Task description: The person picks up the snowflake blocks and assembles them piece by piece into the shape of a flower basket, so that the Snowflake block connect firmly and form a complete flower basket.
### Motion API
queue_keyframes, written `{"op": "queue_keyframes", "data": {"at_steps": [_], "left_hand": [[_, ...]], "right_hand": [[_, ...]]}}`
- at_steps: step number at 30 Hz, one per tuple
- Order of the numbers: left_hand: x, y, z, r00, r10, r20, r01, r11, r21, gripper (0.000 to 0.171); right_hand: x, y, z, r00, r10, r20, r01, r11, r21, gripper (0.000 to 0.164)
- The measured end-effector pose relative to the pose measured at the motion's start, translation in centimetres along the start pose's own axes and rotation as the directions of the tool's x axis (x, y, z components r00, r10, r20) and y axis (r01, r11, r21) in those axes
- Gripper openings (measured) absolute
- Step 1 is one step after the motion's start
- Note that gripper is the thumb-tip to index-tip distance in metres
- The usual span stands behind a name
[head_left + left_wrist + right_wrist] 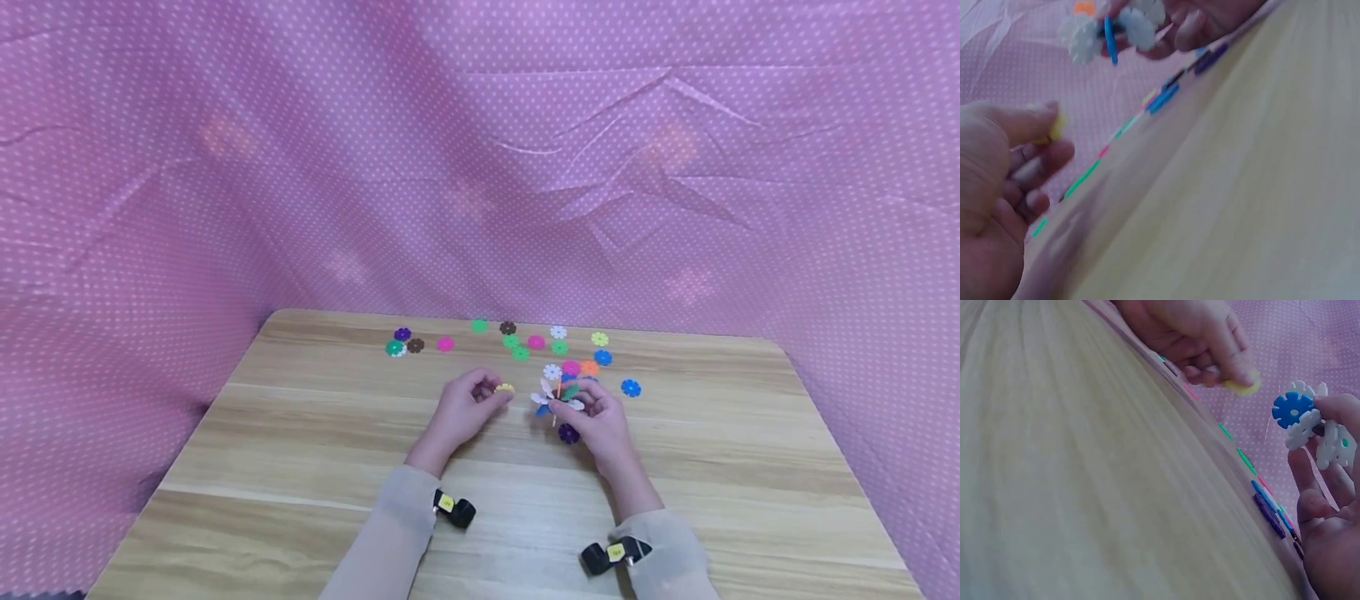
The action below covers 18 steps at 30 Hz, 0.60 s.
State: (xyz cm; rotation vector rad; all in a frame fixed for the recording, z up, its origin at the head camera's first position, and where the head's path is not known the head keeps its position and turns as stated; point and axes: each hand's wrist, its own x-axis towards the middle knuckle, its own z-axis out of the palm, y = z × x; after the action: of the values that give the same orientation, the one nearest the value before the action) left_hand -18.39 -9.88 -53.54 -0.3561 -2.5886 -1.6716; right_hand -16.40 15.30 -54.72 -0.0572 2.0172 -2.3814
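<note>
Between thumb and forefinger, my left hand pinches a yellow notched disc, held above the table. My right hand grips a cluster of joined notched discs, mostly white with a blue one, a green one and an orange one. The two hands face each other, with a gap between the yellow disc and the cluster. On the table below the right hand lies a dark purple disc. In the right wrist view the fingers cover part of the cluster.
Loose discs lie across the back of the wooden table, among them a pink disc, a brown disc and a green disc. A blue disc sits right of the right hand. Pink dotted cloth hangs behind the table.
</note>
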Motion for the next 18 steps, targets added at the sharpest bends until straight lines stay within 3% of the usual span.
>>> {"op": "queue_keyframes", "data": {"at_steps": [4,10,18], "left_hand": [[-0.2,0.7,0.7,0.998,0.058,0.003,-0.058,0.993,-0.104,0.013],[-0.6,1.3,1.4,0.992,0.117,0.041,-0.113,0.99,-0.083,0.014],[-0.8,1.4,2.1,0.978,0.21,0.023,-0.208,0.976,-0.071,0.011]], "right_hand": [[0.1,0.0,0.1,0.999,-0.033,-0.03,0.032,0.999,-0.029,0.033],[0.1,0.1,0.2,0.995,-0.076,-0.058,0.071,0.993,-0.089,0.033],[0.1,0.1,0.3,0.991,-0.116,-0.074,0.1,0.977,-0.189,0.035]]}}
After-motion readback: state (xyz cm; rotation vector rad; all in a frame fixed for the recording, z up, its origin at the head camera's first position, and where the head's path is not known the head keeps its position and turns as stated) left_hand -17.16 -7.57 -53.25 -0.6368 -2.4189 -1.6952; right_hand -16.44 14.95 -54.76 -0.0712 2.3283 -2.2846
